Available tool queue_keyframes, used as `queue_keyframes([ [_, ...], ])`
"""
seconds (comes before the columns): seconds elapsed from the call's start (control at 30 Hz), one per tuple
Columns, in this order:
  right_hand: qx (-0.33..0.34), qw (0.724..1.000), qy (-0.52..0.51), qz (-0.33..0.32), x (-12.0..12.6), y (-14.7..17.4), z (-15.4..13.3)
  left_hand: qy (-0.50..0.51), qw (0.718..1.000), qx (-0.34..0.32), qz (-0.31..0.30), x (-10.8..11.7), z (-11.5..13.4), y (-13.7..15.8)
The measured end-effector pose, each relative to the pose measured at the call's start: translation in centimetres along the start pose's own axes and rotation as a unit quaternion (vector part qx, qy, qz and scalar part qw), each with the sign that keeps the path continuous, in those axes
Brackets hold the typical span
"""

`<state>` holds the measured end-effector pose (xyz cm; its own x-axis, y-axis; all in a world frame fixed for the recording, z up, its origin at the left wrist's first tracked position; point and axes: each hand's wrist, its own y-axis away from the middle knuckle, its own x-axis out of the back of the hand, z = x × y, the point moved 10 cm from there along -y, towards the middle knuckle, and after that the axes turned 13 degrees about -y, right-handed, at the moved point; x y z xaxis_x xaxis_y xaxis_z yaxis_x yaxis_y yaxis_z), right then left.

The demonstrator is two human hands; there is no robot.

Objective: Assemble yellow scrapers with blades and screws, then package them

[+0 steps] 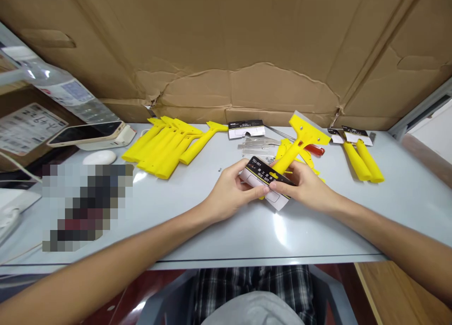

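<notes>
Above a grey table (226, 242), the left hand (229, 192) and right hand (310, 184) pinched a black-and-white printed card (264, 176), which partly hid the handle of a broad-headed yellow plastic scraper (306, 133).

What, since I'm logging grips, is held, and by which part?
Left hand and right hand hold a printed card, thumbs on its face, and a yellow scraper, apparently by the handle behind it.

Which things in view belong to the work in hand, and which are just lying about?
Likely part of the work: held yellow scraper, held printed card, yellow handles at left, metal strips, carded scrapers at right, red-handled tool.

Seemingly just lying about: bottle, phone, white rounded object.
</notes>
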<state>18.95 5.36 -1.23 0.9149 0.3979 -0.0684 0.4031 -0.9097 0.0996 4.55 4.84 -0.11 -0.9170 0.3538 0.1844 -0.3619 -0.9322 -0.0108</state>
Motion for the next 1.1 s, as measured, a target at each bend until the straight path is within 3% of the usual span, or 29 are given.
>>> queue_keyframes([
  [0.17,0.003,1.000,-0.002,-0.011,0.1,0.1,-0.3,-0.025,0.998,-0.049,-0.016,0.1,0.6,-0.1],
  [0.33,0.010,1.000,0.006,0.002,0.6,-0.3,-0.5,-0.042,0.996,-0.077,0.026,1.0,0.3,-0.4],
  [0.47,0.030,0.999,0.002,0.043,1.5,-0.3,-1.4,0.015,0.999,-0.029,0.035,1.2,-0.4,-0.6],
  [0.7,0.051,0.995,-0.055,0.073,3.3,-0.7,-2.3,0.063,0.995,0.071,-0.041,0.0,-1.8,-0.5],
  [0.9,0.028,0.983,-0.131,0.125,4.9,-1.1,-2.2,0.069,0.986,0.099,-0.119,-1.4,-2.1,-0.1],
  [1.1,0.027,0.975,-0.128,0.179,6.7,-1.0,-3.0,0.040,0.981,0.092,-0.166,-1.7,-1.4,0.3],
])
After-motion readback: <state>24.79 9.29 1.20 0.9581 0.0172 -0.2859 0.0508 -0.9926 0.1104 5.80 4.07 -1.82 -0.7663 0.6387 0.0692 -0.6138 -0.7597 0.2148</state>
